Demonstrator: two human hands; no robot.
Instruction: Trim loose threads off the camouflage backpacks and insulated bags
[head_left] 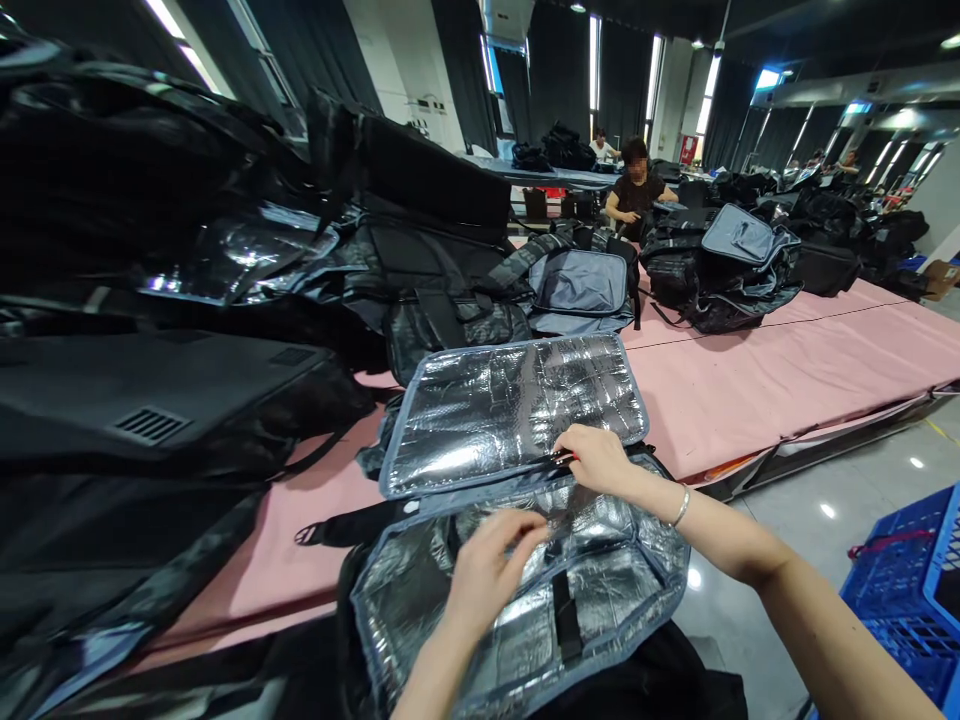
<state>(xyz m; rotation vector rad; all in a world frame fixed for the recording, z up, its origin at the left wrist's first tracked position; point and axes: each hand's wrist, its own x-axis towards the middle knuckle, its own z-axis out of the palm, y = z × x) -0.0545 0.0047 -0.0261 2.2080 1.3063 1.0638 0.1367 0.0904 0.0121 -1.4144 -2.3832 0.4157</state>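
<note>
An open insulated bag [525, 600] with silver foil lining lies in front of me, its lid [510, 410] flipped back flat on the pink table. My right hand [596, 458] rests at the hinge between lid and body, fingers closed on a small tool with a red handle. My left hand [487, 565] pinches the foil lining inside the bag, close to the back edge. A black strap [564, 610] runs down the inner wall. A silver bracelet sits on my right wrist.
Stacks of black bags [150, 300] fill the left side of the pink table [750, 380]. More bags [720, 265] lie at the far end, where a seated person [637, 190] works. A blue plastic crate [915, 600] stands on the floor at right.
</note>
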